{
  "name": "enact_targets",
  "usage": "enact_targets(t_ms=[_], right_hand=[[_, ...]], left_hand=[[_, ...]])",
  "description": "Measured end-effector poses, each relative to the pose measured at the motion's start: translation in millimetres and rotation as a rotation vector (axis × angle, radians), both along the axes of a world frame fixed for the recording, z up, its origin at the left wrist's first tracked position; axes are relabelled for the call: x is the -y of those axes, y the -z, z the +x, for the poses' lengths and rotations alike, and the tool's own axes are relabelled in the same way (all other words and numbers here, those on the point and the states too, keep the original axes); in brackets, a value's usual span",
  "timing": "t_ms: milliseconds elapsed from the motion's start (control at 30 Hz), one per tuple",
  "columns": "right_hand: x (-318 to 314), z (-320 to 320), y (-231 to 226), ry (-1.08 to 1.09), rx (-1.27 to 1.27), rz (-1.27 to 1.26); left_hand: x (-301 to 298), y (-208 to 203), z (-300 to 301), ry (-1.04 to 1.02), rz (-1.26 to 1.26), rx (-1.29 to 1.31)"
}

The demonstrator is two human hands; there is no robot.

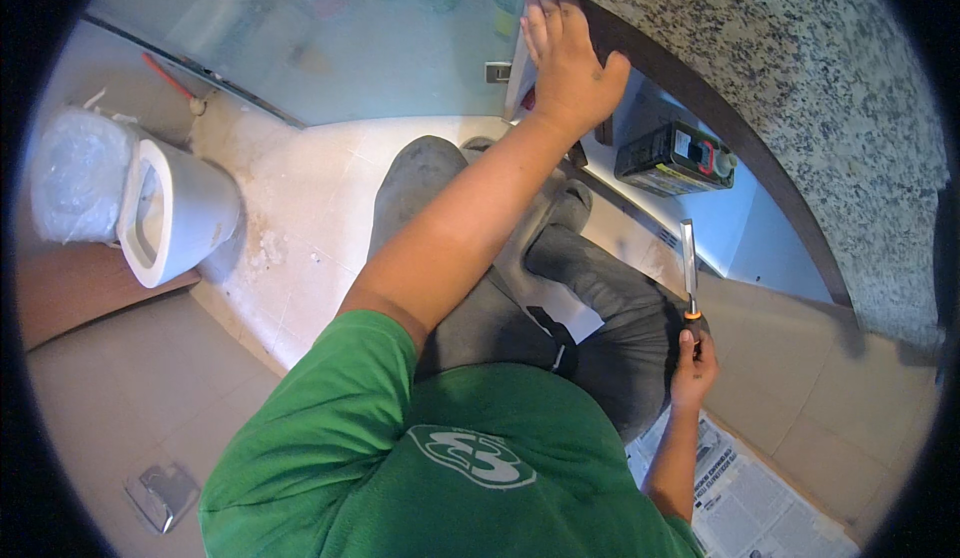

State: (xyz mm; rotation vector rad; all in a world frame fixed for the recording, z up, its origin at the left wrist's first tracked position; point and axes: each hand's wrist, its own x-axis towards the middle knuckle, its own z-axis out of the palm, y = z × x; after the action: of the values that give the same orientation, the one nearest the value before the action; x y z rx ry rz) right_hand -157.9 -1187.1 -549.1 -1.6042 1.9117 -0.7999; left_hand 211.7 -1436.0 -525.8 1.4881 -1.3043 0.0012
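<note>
Left hand (578, 70): I am holding it open, fingers extending and thumb spreading, at the dark frame (715, 98) under the counter's edge; whether it is pressing, I cannot tell.

Right hand (695, 370): I am gripping a chisel (690, 263) by its dark, orange-ringed handle, the metal blade pointing away from me, beside my grey-trousered knee.

Granite countertop, speckled (760, 48): curving above the frame.

Dark rectangular can, pale cap (660, 163): sitting inside the pale cabinet (770, 238), beyond the chisel.

Glassy panel (350, 53): standing left of my left hand, a metal fitting (497, 73) showing at its edge.

Newspaper (755, 498): lying on the floor by my right forearm.

White toilet bowl (190, 213): standing far left, adjoining a plastic-wrapped bundle (80, 173).
</note>
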Motion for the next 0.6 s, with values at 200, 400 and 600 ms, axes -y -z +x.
enact_targets(t_ms=[200,400,600], right_hand=[[0,-2,3,0.03,-0.043,-0.009],[-1,2,0,0.072,-0.06,0.006],[-3,-4,5,0.081,-0.013,-0.022]], left_hand=[[-1,-4,5,0.001,0.027,-0.036],[-11,-2,-5,0.067,0.089,0.13],[-8,2,5,0.048,-0.045,-0.003]])
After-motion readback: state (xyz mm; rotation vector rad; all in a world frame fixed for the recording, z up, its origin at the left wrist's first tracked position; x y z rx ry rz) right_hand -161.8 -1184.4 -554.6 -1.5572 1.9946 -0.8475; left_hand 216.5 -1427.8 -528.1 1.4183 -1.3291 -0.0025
